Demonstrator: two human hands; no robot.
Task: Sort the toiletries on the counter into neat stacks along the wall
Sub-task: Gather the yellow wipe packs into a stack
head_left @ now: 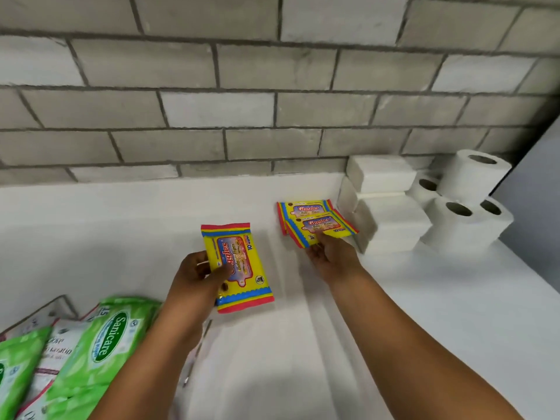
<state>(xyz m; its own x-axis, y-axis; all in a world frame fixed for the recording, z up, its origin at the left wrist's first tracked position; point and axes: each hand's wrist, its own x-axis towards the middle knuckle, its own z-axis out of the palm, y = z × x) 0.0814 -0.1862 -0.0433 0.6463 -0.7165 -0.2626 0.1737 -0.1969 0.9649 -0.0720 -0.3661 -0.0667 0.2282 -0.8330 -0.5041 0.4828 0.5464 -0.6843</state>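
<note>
Holding Giggles pack [239, 268] in left hand [194, 274] grip, right hand [331, 257] prob. pinching stacked pack [322, 227]

Wipes packs [315, 221] left of tissue stacks [385, 204] (rolls [466, 201] rightmost)

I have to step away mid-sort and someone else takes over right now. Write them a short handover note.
Left hand: holds one yellow Giggles pack above the counter.
Right hand: grips the top pack of the Giggles stack near the wall.
Done: white tissue packs stacked and toilet rolls piled at the right, by the wall.
Left: add the left hand's pack to the Giggles stack, then sort the green Sanicare packs and other packets lying loose at lower left.
</note>
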